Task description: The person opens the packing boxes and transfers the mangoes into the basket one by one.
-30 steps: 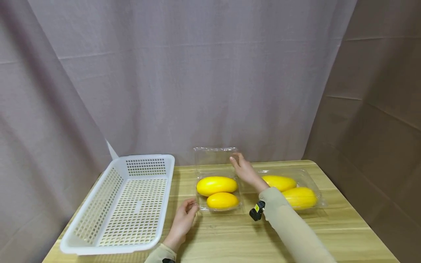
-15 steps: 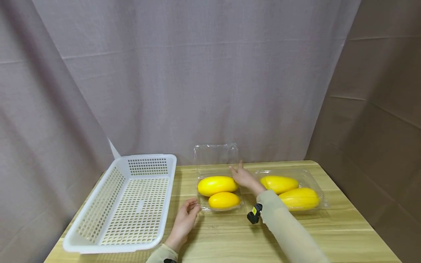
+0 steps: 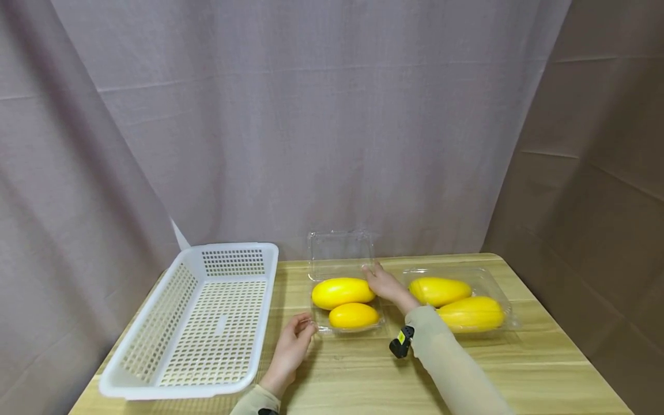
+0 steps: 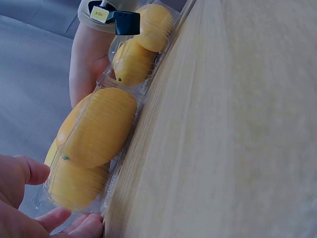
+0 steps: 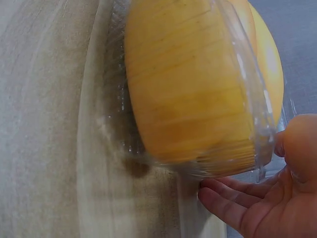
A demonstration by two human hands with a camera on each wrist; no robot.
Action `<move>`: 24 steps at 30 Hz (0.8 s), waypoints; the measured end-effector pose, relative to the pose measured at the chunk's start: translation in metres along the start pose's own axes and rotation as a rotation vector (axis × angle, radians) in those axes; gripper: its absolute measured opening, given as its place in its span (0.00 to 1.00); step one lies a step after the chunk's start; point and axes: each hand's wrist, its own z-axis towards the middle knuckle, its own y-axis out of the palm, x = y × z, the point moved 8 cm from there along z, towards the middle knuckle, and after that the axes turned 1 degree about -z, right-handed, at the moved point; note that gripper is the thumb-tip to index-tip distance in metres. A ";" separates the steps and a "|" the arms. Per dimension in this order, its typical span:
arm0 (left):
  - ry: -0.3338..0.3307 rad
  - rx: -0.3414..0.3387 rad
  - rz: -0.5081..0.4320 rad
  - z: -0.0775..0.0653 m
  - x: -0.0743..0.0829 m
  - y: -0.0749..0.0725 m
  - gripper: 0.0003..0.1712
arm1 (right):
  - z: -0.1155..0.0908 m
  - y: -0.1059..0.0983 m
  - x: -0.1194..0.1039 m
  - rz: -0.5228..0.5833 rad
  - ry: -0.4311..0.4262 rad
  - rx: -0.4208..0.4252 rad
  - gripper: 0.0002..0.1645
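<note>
A clear plastic clamshell box (image 3: 319,330) holds two yellow melons (image 3: 342,293), and its transparent lid (image 3: 339,253) stands raised at the back. At the box's front left corner is my left hand (image 3: 291,349), thumb and fingertips pinching the edge. My right hand (image 3: 385,283) grips the box's right side near the lid's hinge. In the right wrist view, the thumb lies at the rim and the fingers bear on the wall below. The left wrist view has the left thumb (image 4: 34,171) at the box's end and fingers at its lower edge.
To the right, a second clear clamshell box (image 3: 485,279) holds two more yellow melons (image 3: 472,314), partly behind the right forearm. A white perforated basket (image 3: 264,323) stands at the left of the wooden table (image 3: 353,380). A grey curtain (image 3: 332,144) hangs close behind the table.
My right hand has come down from the raised lid to the box's right side. The lid has swung slightly. My left hand stays at the front left corner.
</note>
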 end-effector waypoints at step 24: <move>-0.007 0.006 0.035 0.002 -0.004 -0.001 0.24 | -0.050 0.001 0.001 -0.061 0.047 0.106 0.34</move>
